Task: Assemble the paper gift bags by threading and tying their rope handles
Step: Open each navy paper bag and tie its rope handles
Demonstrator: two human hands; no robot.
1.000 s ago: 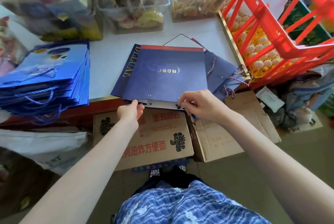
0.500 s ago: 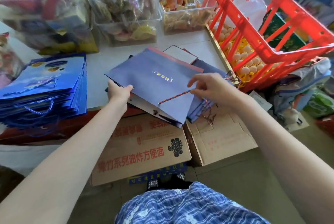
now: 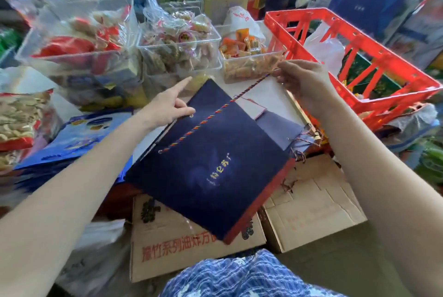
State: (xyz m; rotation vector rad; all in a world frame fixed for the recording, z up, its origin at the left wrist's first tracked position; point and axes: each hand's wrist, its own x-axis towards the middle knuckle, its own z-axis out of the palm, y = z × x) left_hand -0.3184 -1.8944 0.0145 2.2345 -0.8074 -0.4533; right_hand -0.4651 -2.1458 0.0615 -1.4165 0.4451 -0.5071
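Observation:
A flat dark navy paper gift bag (image 3: 215,164) with a red bottom edge and gold lettering is lifted and tilted over the table's front edge. My left hand (image 3: 170,104) grips its top rim near one eyelet, the index finger pointing away. A multicoloured rope handle (image 3: 211,116) comes out of the other eyelet and runs taut up to the right. My right hand (image 3: 299,80) pinches the rope's far end. More navy bags (image 3: 282,126) with loose rope ends lie underneath on the white table (image 3: 266,95).
A stack of blue bags (image 3: 72,138) lies at the left. Clear snack tubs (image 3: 177,52) line the table's back. A red plastic crate (image 3: 359,56) stands at the right. Cardboard boxes (image 3: 191,244) sit on the floor below the table.
The bag has been raised off the stack and turned. My right hand has pulled the rope further through the eyelet, up and to the right.

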